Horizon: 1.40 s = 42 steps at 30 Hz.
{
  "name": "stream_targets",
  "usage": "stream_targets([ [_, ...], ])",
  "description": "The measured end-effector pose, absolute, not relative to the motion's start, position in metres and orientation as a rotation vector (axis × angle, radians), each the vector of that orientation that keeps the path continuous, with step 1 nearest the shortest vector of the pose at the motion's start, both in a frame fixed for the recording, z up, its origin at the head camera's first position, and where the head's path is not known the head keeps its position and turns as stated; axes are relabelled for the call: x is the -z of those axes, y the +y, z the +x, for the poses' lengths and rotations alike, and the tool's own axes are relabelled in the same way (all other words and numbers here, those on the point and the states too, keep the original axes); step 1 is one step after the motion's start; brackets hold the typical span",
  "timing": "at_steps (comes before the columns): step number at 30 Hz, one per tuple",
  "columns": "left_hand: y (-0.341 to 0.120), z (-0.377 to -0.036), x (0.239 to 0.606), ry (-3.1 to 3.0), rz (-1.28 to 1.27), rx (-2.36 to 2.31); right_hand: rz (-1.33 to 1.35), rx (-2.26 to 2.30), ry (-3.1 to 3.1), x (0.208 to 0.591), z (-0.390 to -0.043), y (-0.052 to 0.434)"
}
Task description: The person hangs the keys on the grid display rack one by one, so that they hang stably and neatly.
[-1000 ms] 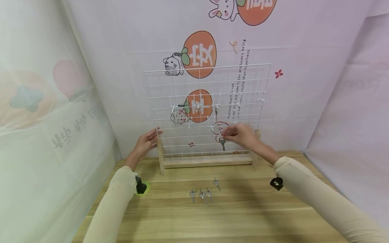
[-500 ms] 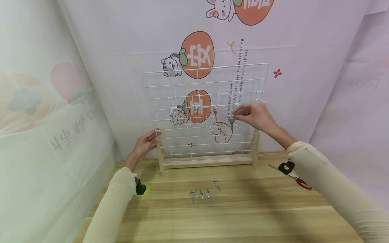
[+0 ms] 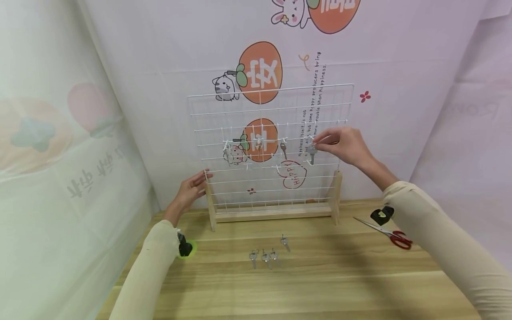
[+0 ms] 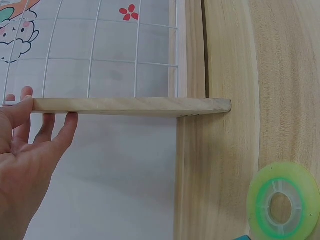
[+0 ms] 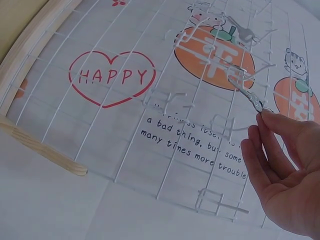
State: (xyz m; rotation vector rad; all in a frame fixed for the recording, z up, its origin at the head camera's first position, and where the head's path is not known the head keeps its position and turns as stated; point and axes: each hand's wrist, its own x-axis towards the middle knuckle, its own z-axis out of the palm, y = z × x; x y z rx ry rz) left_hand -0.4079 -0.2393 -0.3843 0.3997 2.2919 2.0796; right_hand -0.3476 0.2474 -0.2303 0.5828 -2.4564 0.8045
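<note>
My right hand point(image 3: 345, 144) pinches a silver key point(image 3: 312, 153) near its ring, at a white hook on the wire grid rack point(image 3: 240, 93). In the right wrist view this key point(image 5: 246, 94) slants up from the thumb and fingertips, with grid wires close around it. At the rack's left side my left hand point(image 3: 190, 191) grips the wooden upright point(image 4: 125, 105), fingers on both of its faces. Another key point(image 3: 283, 151) hangs from a hook left of my right hand. Farther left, more keys point(image 3: 227, 153) hang on the grid.
Several keys point(image 3: 266, 258) with rings lie on the wooden table in front of the rack. Red-handled scissors point(image 3: 398, 240) lie at the right, near my right sleeve. A green tape roll point(image 4: 257, 205) sits by the left upright. A printed cloth point(image 3: 168, 53) hangs behind.
My right hand has carried the key up and to the right across the grid, to a higher hook. The scissors have come into view. My left hand stays on the upright.
</note>
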Motion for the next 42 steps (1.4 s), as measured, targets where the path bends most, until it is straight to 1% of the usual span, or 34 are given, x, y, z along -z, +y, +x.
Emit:
stream_targets([
  [14,-0.240,-0.408,0.385,2.287,0.421,-2.074,0.537,-0.840,-2.459,0.229,-0.355,0.252],
  [23,-0.241,-0.408,0.386,2.289,0.435,-2.075,0.517,-0.887,-2.489,0.229,-0.353,0.253],
  [35,-0.240,-0.407,0.384,2.301,0.414,-2.065,0.545,-0.876,-2.483,0.227,-0.341,0.253],
  [42,-0.240,-0.408,0.384,2.307,0.398,-2.064,0.597,-0.847,-2.478,0.233,-0.333,0.251],
])
